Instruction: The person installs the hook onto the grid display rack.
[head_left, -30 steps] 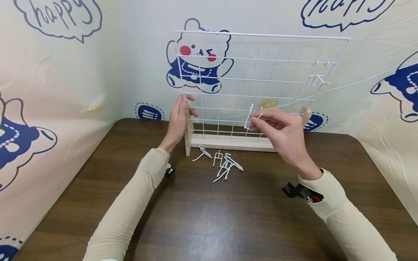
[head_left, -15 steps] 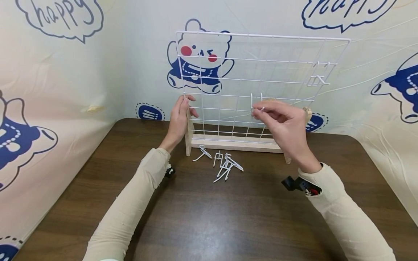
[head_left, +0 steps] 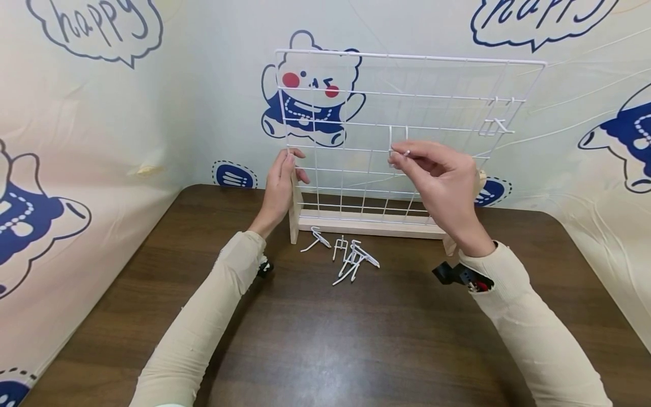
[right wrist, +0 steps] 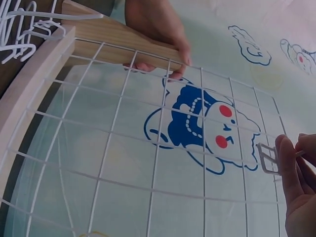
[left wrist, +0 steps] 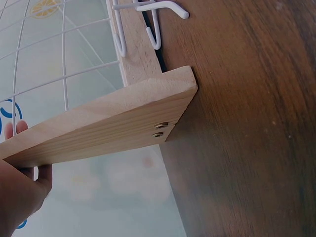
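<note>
One hook (right wrist: pixel 262 158) sits in the right grip (head_left: pixel 443 180).

Hard to place exactly; looks like a screened-off indoor corner, with bear-printed sheeting (head_left: pixel 218 102) across the upper frame and a wood-grain table (head_left: pixel 315 345) below.

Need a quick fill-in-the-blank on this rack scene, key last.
The right hand pinches a hook coloured ____.
The left hand grips the rack by its side post, made of ____.
In the head view, another hook hangs near the rack's upper ____ corner.
Loose hooks lie on the table in ____ of it.

Missing: white; wood; right; front.
</note>
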